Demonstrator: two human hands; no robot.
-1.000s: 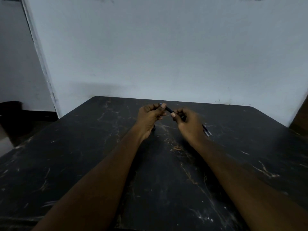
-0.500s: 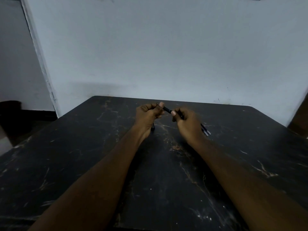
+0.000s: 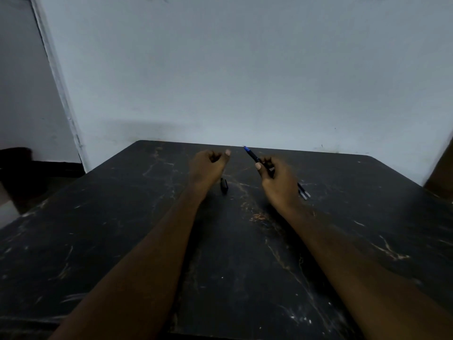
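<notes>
We grip a dark pen (image 3: 253, 156), blue tip raised, in our right hand (image 3: 279, 182) above a scratched black table (image 3: 122, 241). Our left hand (image 3: 208, 168) is curled; we cannot tell if it holds anything. A pale wall (image 3: 245, 82) stands behind.

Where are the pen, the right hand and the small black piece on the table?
pen (image 3: 252, 155): head view, barrel below blue tip.
right hand (image 3: 279, 181): head view, back of hand.
small black piece (image 3: 224, 186): head view, its middle.
</notes>
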